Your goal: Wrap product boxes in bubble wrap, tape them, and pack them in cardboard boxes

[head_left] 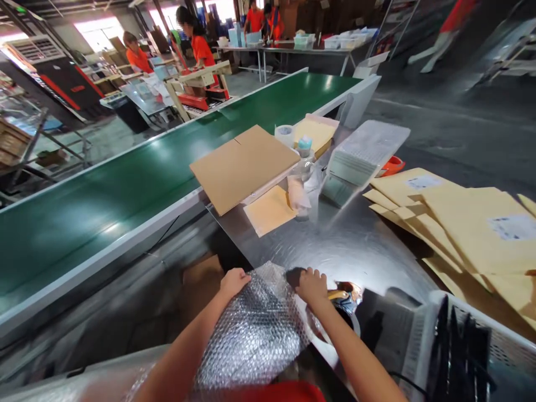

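At bench near edge: left hand [234,281] and right hand [310,286] clamped on bubble wrap sheet [255,329], long axis toward person; white basket [422,335] at near right corner holds dark items [456,346].

Bubble wrap [255,329]: clear sheet, small bubbles, crinkled and glinting, spread over the near edge of the steel tabletop [335,245] and running down toward the body. Far edge gripped at both corners, left hand [234,281] at the left corner, right hand [312,286] at the right. Dark item [295,274]: small, black, mostly covered at the sheet's far edge under the right fingers; shape unclear.
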A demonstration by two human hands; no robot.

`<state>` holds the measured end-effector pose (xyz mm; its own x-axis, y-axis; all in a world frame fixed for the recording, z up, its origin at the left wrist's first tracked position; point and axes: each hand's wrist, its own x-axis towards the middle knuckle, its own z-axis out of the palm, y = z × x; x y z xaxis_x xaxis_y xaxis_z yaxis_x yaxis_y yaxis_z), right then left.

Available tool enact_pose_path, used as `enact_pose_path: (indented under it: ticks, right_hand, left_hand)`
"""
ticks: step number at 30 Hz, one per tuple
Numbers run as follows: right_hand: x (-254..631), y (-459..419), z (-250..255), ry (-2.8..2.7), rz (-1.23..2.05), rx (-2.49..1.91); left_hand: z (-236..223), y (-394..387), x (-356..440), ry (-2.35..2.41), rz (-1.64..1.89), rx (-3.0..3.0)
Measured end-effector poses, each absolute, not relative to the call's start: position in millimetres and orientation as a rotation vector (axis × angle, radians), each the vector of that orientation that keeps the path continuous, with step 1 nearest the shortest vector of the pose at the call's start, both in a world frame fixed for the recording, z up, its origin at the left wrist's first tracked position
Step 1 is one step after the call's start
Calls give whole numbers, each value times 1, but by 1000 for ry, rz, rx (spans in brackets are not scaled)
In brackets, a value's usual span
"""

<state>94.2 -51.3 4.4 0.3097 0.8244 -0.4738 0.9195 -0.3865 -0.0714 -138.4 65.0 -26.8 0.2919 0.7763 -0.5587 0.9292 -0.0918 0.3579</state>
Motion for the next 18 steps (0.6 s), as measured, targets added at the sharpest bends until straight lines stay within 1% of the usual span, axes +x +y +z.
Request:
enact_pose_path:
  ticks: [5,10,13,18]
  right_hand:
    - [72,-34,-12,1892,-776,2189]
    - [75,-39,-28,2155,-857,2083]
    - [87,-42,-32,2202,-903,2139]
    - [86,-44,-28,2088,-978,2336]
  left_hand:
    - [-31,49,-141,1482,-255,1907]
    - [-29,49,-140,1495,-160,1883]
    - [-28,52,-138,1486,-122,1882]
    - [-32,55,-133,1480,-144,1898]
